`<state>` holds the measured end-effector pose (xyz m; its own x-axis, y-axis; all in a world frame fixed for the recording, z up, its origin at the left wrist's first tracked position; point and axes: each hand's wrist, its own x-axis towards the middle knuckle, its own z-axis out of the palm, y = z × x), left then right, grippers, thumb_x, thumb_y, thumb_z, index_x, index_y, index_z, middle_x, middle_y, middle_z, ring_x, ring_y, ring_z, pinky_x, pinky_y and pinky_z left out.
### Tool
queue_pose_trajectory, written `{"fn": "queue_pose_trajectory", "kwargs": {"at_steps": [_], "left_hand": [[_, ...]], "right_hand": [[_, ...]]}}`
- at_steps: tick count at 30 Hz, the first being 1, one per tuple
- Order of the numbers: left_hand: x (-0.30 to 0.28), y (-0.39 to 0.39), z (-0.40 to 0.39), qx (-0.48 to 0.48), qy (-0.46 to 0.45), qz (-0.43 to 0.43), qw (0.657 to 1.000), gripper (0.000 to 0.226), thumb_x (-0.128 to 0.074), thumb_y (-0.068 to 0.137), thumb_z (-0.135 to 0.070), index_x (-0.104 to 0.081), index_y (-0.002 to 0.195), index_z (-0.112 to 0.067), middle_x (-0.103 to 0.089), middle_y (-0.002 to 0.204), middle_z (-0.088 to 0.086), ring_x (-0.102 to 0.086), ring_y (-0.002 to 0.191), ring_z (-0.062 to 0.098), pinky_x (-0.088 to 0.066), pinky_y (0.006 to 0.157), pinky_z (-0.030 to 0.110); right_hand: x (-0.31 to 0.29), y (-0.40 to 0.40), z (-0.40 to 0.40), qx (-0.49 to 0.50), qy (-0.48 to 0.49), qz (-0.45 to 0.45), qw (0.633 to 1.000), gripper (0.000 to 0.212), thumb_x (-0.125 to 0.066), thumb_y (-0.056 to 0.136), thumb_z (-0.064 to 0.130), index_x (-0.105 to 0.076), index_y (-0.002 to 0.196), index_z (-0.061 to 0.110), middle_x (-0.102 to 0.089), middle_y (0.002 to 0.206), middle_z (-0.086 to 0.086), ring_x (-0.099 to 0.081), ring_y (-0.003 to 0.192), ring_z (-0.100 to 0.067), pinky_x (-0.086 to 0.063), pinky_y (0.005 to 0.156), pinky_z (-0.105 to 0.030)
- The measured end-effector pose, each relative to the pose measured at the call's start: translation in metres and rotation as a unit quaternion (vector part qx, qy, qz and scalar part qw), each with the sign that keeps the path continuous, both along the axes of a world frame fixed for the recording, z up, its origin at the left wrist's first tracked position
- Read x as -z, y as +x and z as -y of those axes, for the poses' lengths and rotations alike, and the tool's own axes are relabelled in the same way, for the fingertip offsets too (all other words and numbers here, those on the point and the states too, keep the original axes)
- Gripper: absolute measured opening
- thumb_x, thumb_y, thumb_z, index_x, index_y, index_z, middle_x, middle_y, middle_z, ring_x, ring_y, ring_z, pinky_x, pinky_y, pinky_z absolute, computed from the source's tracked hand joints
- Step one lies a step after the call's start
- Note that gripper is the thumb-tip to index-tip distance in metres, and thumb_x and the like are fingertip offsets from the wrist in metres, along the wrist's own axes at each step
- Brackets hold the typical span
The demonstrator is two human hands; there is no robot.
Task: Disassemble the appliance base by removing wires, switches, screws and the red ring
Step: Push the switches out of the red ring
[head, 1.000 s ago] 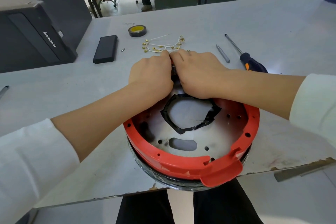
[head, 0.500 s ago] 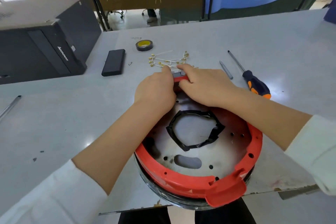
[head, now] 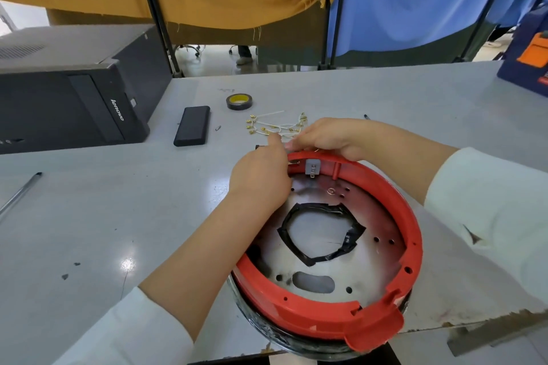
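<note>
On the grey table (head: pixel 118 216), the appliance base (head: pixel 323 249) overhangs the near edge, its red ring (head: pixel 412 234) seated on top. Both hands meet at the ring's far rim: left hand (head: pixel 261 175) pinching something small (unclear what), right hand (head: pixel 329 135) gripping the rim. Removed wires (head: pixel 275 127) lie just beyond.

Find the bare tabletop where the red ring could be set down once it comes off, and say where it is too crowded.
Free: the table left of the red ring, between the metal rod and the left hand. Crowded: behind the hands, among wires, tape roll and black case.
</note>
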<state>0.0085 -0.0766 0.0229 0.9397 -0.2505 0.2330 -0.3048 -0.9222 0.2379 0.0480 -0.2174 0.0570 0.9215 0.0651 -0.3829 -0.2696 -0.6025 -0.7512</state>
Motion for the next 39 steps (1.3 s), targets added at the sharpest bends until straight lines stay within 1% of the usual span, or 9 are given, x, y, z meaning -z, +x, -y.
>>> {"fn": "queue_pose_trajectory", "kwargs": {"at_steps": [4,9,11,19,24,28,31,35,39], "left_hand": [[-0.004,-0.004,-0.002,0.001,0.012,-0.011,1.000,0.023,-0.049,0.088,-0.015,-0.045,0.110,-0.012,-0.061,0.103,0.013,-0.053,0.081,0.031,-0.031,0.060,0.032],[-0.006,-0.005,-0.002,0.012,0.029,-0.020,0.999,0.016,-0.048,0.089,-0.021,-0.049,0.104,-0.014,-0.061,0.101,0.011,-0.040,0.072,0.025,-0.030,0.060,0.031],[-0.006,-0.005,-0.001,0.012,0.036,-0.020,0.999,0.017,-0.048,0.090,-0.022,-0.049,0.105,-0.014,-0.061,0.101,0.010,-0.039,0.071,0.024,-0.029,0.059,0.031],[-0.008,-0.005,-0.001,0.016,0.047,-0.025,0.998,0.022,-0.048,0.090,-0.024,-0.048,0.109,-0.014,-0.061,0.101,0.010,-0.039,0.071,0.023,-0.030,0.059,0.031],[-0.009,-0.005,-0.002,0.012,0.042,-0.036,0.998,0.020,-0.047,0.088,-0.017,-0.050,0.107,-0.016,-0.060,0.101,0.010,-0.039,0.071,0.023,-0.028,0.056,0.030],[-0.010,-0.003,-0.003,0.016,0.016,-0.056,0.998,0.022,-0.048,0.086,-0.019,-0.052,0.107,-0.017,-0.060,0.101,0.010,-0.042,0.074,0.025,-0.032,0.062,0.031],[-0.009,-0.005,-0.003,-0.002,0.010,-0.057,0.998,0.025,-0.045,0.087,-0.016,-0.052,0.110,-0.021,-0.060,0.105,0.008,-0.049,0.081,0.028,-0.032,0.063,0.030],[-0.017,-0.011,-0.005,-0.047,-0.003,-0.081,0.996,0.028,-0.052,0.083,-0.023,-0.053,0.111,-0.021,-0.059,0.102,0.008,-0.042,0.078,0.025,-0.033,0.067,0.031],[-0.018,-0.015,-0.006,-0.067,0.036,-0.093,0.993,0.031,-0.050,0.087,-0.026,-0.051,0.115,-0.015,-0.059,0.110,0.011,-0.049,0.085,0.028,-0.035,0.068,0.032]], "right_hand": [[-0.002,0.013,0.011,0.019,-0.022,0.102,0.994,0.040,-0.075,0.081,0.015,-0.054,0.114,0.016,-0.062,0.095,-0.004,-0.061,0.077,-0.016,-0.054,0.061,-0.026],[0.004,0.022,0.032,-0.068,-0.275,0.138,0.949,0.054,-0.078,0.078,0.015,-0.055,0.126,0.012,-0.060,0.110,-0.007,-0.061,0.080,-0.022,-0.046,0.048,-0.022],[0.010,0.023,0.035,-0.086,-0.312,0.122,0.938,0.045,-0.074,0.080,0.014,-0.059,0.123,0.014,-0.061,0.109,-0.006,-0.062,0.074,-0.020,-0.048,0.050,-0.025],[0.025,0.038,0.024,-0.109,-0.319,0.114,0.935,0.046,-0.051,0.084,-0.007,-0.057,0.126,0.011,-0.056,0.124,-0.013,-0.061,0.105,-0.029,-0.054,0.088,-0.040],[0.016,0.035,0.016,-0.090,-0.305,0.158,0.935,0.047,-0.068,0.083,0.014,-0.054,0.128,0.013,-0.057,0.122,-0.007,-0.058,0.107,-0.024,-0.050,0.090,-0.038],[0.005,0.007,0.013,-0.083,-0.235,0.271,0.930,0.031,-0.059,0.091,0.025,-0.060,0.121,0.019,-0.061,0.113,0.003,-0.054,0.089,-0.007,-0.039,0.072,-0.015],[0.000,-0.022,0.022,-0.107,-0.204,0.242,0.943,0.034,-0.051,0.094,0.019,-0.054,0.127,0.025,-0.059,0.110,0.009,-0.055,0.084,0.001,-0.037,0.066,-0.005],[0.008,-0.050,0.031,-0.181,-0.282,0.149,0.930,0.048,-0.044,0.096,0.016,-0.032,0.142,0.019,-0.048,0.136,-0.005,-0.051,0.115,-0.022,-0.041,0.095,-0.032],[0.016,-0.058,0.025,-0.175,-0.323,0.207,0.907,0.035,-0.038,0.101,0.032,-0.039,0.131,0.016,-0.050,0.129,-0.009,-0.053,0.109,-0.025,-0.042,0.089,-0.038]]}}
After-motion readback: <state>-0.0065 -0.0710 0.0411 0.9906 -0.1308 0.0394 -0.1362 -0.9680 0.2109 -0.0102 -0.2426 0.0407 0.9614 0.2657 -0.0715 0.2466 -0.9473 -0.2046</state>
